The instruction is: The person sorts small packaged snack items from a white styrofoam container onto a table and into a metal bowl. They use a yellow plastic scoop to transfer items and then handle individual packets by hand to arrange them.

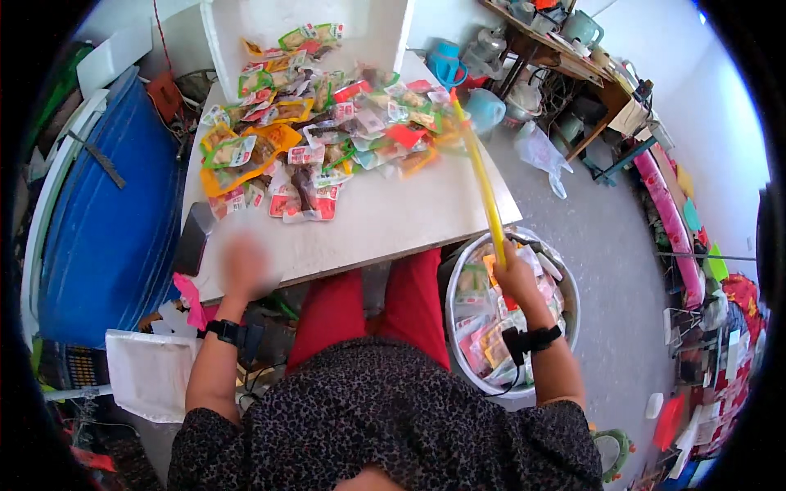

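Note:
My right hand [517, 276] grips one end of a long yellow stick [479, 169]. The stick slants up along the table's right side, and its orange tip is by the packets. My left hand [244, 261] is over the front left corner of the white table [393, 224]; it is blurred, so its fingers cannot be made out. Beyond it, a heap of small sealed food packets [301, 153] covers the back half of the table. Below my right hand stands a round metal tub [576, 325] that holds many more packets [491, 344].
A white foam box [307, 12] stands on its side behind the heap. To the left are a large blue plastic tub [116, 215], a dark flat object [195, 236] and a white foam tray [147, 374]. A blue jug [445, 61] and a plastic bag [540, 150] lie beyond the table's right side.

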`<state>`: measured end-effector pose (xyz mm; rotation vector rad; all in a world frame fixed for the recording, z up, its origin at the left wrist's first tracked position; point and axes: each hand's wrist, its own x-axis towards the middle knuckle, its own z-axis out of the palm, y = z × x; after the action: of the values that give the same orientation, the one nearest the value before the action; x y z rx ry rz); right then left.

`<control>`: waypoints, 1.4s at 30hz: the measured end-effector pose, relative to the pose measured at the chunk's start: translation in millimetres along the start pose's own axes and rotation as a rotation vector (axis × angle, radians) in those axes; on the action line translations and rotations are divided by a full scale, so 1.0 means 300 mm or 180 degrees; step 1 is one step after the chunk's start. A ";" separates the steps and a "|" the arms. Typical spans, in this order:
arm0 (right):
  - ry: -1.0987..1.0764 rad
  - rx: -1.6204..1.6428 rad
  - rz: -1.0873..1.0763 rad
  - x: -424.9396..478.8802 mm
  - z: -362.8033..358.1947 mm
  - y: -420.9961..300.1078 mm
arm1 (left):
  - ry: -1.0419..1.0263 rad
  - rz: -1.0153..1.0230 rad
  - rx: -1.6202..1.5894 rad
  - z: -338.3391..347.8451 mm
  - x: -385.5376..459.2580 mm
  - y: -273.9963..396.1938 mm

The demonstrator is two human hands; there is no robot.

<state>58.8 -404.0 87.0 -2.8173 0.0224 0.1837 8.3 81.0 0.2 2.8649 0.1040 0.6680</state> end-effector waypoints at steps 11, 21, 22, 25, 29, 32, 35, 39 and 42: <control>-0.0296 0.0477 -0.0503 -0.241 0.037 -0.020 | -0.0059 0.0171 -0.0289 0.016 -0.010 -0.020; 0.0317 0.0803 -0.0582 -0.095 0.079 0.062 | 0.0337 0.0498 -0.0219 0.001 -0.012 -0.010; 0.0404 0.0866 -0.0716 -0.043 0.056 0.034 | 0.0283 0.0463 -0.0233 0.000 -0.016 -0.012; 0.0419 0.0934 -0.0687 0.122 0.021 -0.005 | 0.0059 0.0369 -0.0340 -0.015 -0.006 0.000; 0.0455 0.0550 -0.0577 0.276 0.020 -0.022 | -0.0261 0.0155 -0.0377 -0.057 0.009 0.038; 0.0175 0.0464 -0.0434 0.327 -0.012 -0.077 | -0.0142 0.0163 -0.0525 -0.041 -0.004 0.012; 0.0073 0.0384 -0.0523 0.347 0.013 -0.071 | 0.0187 0.0152 -0.0268 -0.016 -0.006 0.005; -0.0141 0.0349 -0.0536 0.279 0.032 -0.060 | 0.0018 -0.0146 -0.0372 0.032 -0.009 -0.025; -0.0126 0.0543 -0.0611 0.195 0.060 -0.022 | -0.0097 -0.0264 -0.0355 0.041 -0.007 -0.029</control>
<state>114.7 -391.9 64.5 -2.6257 -0.2296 0.1836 11.7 87.2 -13.4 2.7461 0.1744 0.5946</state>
